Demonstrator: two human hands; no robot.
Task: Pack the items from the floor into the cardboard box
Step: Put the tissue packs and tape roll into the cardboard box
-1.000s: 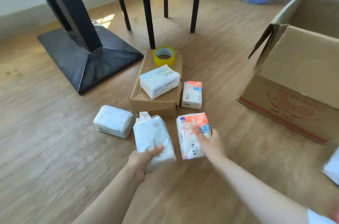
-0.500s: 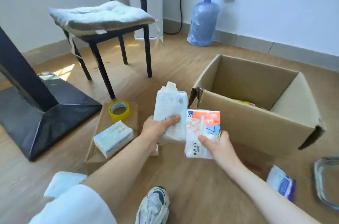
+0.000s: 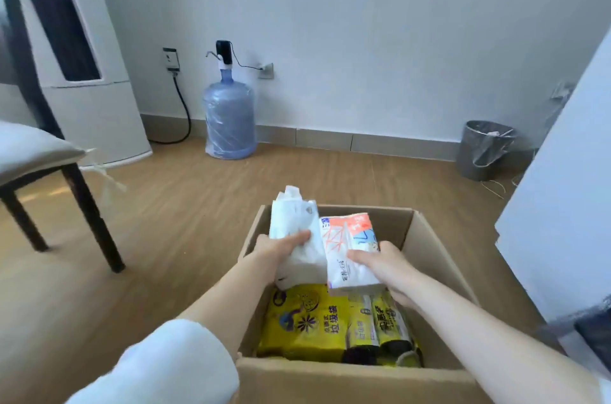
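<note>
Both hands up over the open cardboard box (image 3: pixel 433 248), each gripping a tissue pack. Our left hand (image 3: pixel 281 246) is closed around the plain white tissue pack (image 3: pixel 294 222), fingers across its front face, thumb side hidden behind it; the pack stands roughly upright with a crumpled top end sticking up past our fingers. Our right hand (image 3: pixel 383 261) is closed around the orange-and-white tissue pack (image 3: pixel 350 245), fingers lying across its lower front, pack tilted slightly with the orange end farthest from us. The two packs touch side by side, white one to the left of the printed one, both held above the box interior and not resting on anything we can see.

Below our hands, inside the box, we see a yellow bag package (image 3: pixel 307 321) lying flat under the left hand, and just right of it, under the right hand, rolls of bags (image 3: pixel 380 324) with dark ends toward us. The box's near wall sits below our forearms; its far wall is beyond the packs.

White sleeve (image 3: pixel 165 367) on our left arm shows at the bottom; right forearm is bare.

Far beyond the hands, a water bottle (image 3: pixel 229 116) with a pump top stands against the wall. Well out to the right of our hands, a waste bin (image 3: pixel 482 149) with a liner. To the left, a chair (image 3: pixel 49 172) with a cushion, and a white tall appliance (image 3: pixel 96 106) behind it. Wood floor (image 3: pixel 185 212) all around the box.
</note>
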